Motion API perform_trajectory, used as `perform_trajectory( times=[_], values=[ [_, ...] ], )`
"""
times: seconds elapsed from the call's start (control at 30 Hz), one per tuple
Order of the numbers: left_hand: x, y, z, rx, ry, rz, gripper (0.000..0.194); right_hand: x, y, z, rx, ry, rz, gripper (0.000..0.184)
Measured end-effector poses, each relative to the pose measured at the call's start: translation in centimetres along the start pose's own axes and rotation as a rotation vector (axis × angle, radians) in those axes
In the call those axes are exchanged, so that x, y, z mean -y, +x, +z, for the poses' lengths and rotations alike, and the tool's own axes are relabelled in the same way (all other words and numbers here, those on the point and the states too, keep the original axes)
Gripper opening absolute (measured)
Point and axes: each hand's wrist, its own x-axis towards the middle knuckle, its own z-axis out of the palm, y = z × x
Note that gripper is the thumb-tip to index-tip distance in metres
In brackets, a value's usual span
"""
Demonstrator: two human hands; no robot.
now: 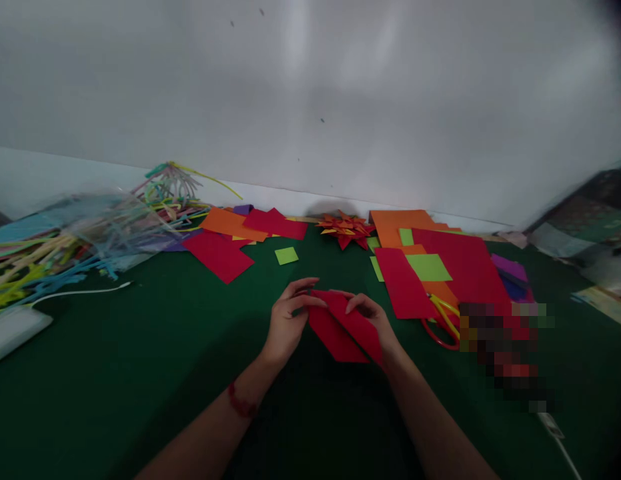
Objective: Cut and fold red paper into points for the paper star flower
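Note:
A folded red paper [340,337] is held up between both hands above the green table, with a dark slit running diagonally across it. My left hand [289,320] pinches its upper left corner between thumb and fingers. On the other side my right hand [373,315] grips the upper right part, its thumb or a finger lying across the front. Beyond the hands sits a red and orange folded-paper flower [346,229]. A small lime-green paper square [287,256] lies flat to its left.
Red sheets [220,255] and orange sheets [233,222] lie at the back left, beside a bundle of coloured pipe cleaners [80,250] partly in clear plastic. Yellow-and-red scissors [443,320] rest at right by more paper [460,263]. A white device [17,330] with a cable is at far left.

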Motion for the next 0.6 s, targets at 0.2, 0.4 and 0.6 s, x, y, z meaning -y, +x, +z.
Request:
perform_trajectory(
  times=[0.2,0.4,0.6],
  values=[
    [0.5,-0.2,-0.1,0.056,-0.147,-0.138,0.024,1.1,-0.4,0.1,-0.072,-0.020,0.102,0.012],
    [0.5,-0.4,0.1,0.258,-0.127,-0.221,0.023,0.3,-0.2,-0.1,-0.039,-0.094,0.209,0.019],
    [0.5,0.1,0.5,0.062,-0.234,-0.435,0.037,-0.5,0.4,-0.8,-0.148,-0.203,0.156,0.020]
  ],
)
